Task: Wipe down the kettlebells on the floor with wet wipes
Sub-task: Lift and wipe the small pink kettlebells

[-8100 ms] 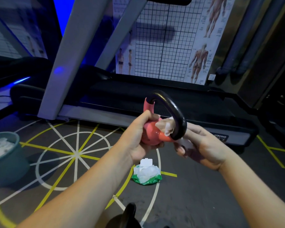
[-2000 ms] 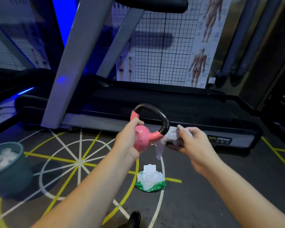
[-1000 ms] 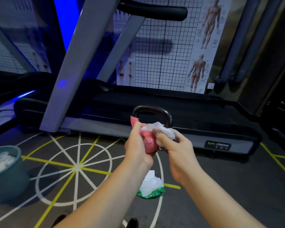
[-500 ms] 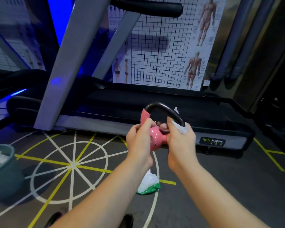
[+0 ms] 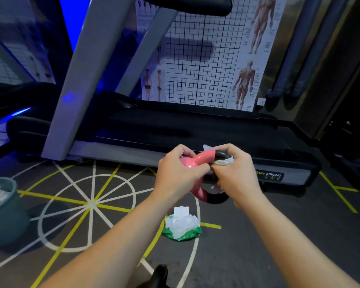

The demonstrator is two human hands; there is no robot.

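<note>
Half a second ago the kettlebell's handle stood upright; now the kettlebell (image 5: 202,157) has been tipped over, so its handle loop points to the right and down toward the camera. Both hands have shifted with it. The left hand (image 5: 179,175) grips the pink body, fingers curled over the top and thumb on the near side, hiding most of the ball. The right hand (image 5: 235,175) is closed around the upper black stretch of the handle with a white wipe (image 5: 224,162) bunched between its fingers and the metal; a bit of the wipe shows above the knuckles and another below the palm. The lower arc of the handle, pink turning to black, shows under both wrists. The kettlebell is held in the air in front of the treadmill (image 5: 195,129), above the marked floor (image 5: 258,235). On the floor below the hands lies a green pack of wipes (image 5: 181,225) with its flap open. A round bin (image 5: 6,215) holding white wipes stands at the left edge. A dark object (image 5: 159,275), too cut off to identify, sits at the bottom edge. A muscle chart (image 5: 247,59) hangs on the wall behind the treadmill.
</note>
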